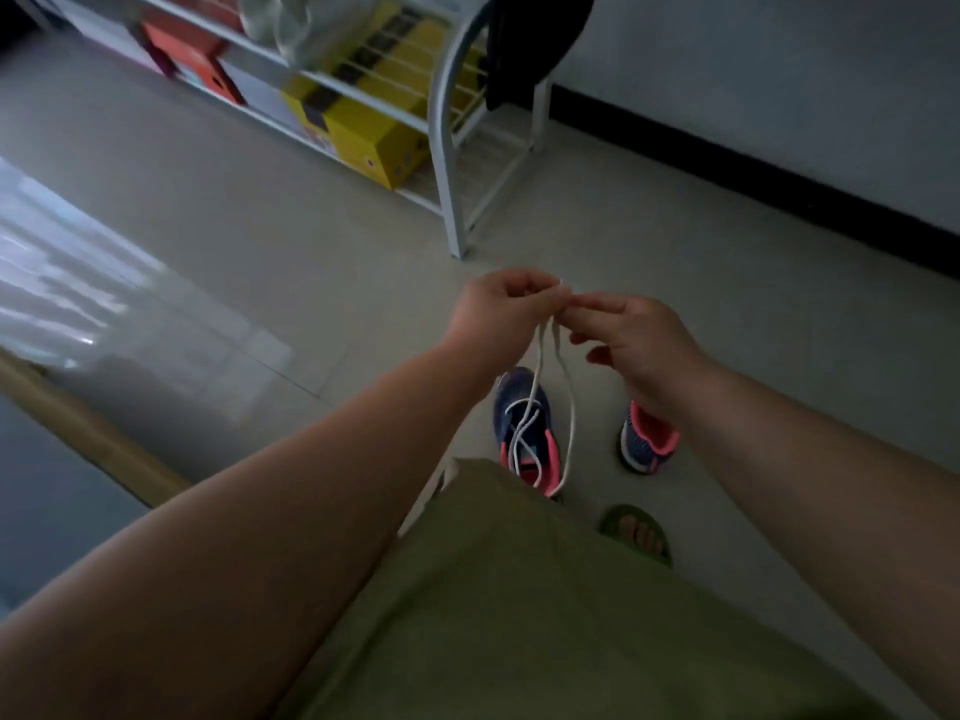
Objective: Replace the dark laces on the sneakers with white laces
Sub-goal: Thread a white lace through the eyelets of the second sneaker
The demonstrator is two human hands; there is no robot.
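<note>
Currently: left hand (498, 298) and right hand (628, 335) pinch white lace (540, 376) ends above left sneaker (527, 433); evening them, tying likely next.

A white metal rack (447, 163) holds a yellow box (363, 132) (an orange box (197, 59) beside it).

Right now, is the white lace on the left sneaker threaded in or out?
Threaded in: the white lace crosses the left sneaker, ends pinched by left hand and right hand.
</note>
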